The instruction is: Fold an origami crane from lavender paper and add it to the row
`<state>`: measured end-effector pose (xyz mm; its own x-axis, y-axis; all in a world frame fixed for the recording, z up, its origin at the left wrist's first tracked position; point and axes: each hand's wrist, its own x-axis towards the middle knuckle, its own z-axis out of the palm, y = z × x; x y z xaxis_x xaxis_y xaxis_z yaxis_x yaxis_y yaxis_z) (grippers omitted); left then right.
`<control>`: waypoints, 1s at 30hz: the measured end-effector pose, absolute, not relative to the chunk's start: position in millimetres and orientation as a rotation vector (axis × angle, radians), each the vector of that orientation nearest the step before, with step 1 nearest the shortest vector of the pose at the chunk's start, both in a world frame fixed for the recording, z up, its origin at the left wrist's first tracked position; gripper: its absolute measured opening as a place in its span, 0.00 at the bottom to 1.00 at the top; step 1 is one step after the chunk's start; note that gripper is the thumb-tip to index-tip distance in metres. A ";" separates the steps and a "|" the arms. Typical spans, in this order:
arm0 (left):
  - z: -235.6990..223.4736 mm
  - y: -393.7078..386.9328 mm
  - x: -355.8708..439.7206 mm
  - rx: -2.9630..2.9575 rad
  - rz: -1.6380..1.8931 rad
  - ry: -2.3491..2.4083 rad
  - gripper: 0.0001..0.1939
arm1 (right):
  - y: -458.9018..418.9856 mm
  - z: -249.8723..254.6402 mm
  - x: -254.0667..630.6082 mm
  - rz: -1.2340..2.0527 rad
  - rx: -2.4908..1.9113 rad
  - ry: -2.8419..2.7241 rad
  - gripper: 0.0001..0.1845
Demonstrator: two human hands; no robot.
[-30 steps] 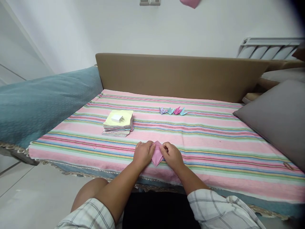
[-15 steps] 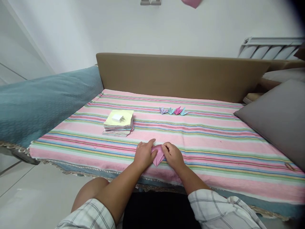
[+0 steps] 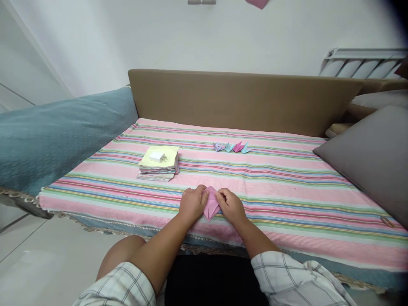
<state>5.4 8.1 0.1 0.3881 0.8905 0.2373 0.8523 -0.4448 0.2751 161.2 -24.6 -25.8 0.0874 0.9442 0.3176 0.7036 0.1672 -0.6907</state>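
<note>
A pink sheet of origami paper (image 3: 211, 205), folded into a diamond, lies between my hands on the striped cloth near the front edge. My left hand (image 3: 192, 203) pinches its left edge, thumb on top and fingers curled. At the right edge my right hand (image 3: 231, 205) grips the paper between thumb and bent forefinger. A crease runs down to the lower point, and the top corner points away from me. Parts of both side corners are hidden under the fingers.
Left of centre stands a stack of square paper (image 3: 158, 169) with a white plug adapter (image 3: 157, 157) on top. Several folded paper cranes (image 3: 237, 147) sit in a row further back. A grey cushion (image 3: 369, 157) leans at the right, before the brown backrest (image 3: 236, 102).
The paper's top flap now shows as a raised point, where a flatter upper edge was before. My left fingers have curled in on the paper; my right hand has barely moved.
</note>
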 end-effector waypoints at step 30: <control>-11.1 14.1 -11.3 2.410 0.794 1.435 0.16 | -29.1 -21.4 172.6 0.676 -1.368 -1.896 0.09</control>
